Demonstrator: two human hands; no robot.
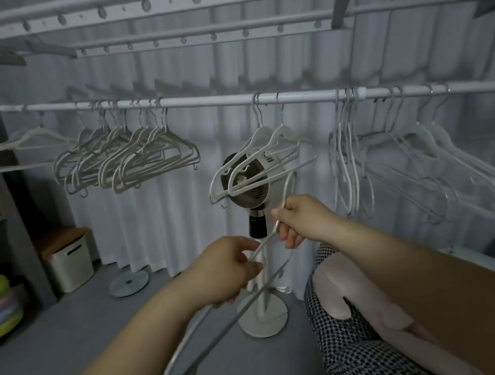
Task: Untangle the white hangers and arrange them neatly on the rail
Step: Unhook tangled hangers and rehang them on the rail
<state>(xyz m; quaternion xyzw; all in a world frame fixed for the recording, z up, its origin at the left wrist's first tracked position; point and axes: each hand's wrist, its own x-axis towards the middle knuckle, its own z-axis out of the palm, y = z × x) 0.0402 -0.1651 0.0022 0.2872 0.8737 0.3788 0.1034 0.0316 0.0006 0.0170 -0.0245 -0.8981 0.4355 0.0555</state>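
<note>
Both hands hold one white hanger (195,361) slantwise below the rail (199,101): the left hand (231,269) curls round its thin shoulder bars, and the right hand (301,221) pinches the neck under the wire hook. The likely best move is to turn the hook square to the rail, lift it clear of the middle pair (261,161), and seat it in the bare stretch beside them. These hangers are slim and matte, with small lower hooks that snag. The right bunch (423,167) hangs crossed; the left group (126,161) sits in even rows.

No legible text, labels, brands or numbers anywhere in view.
</note>
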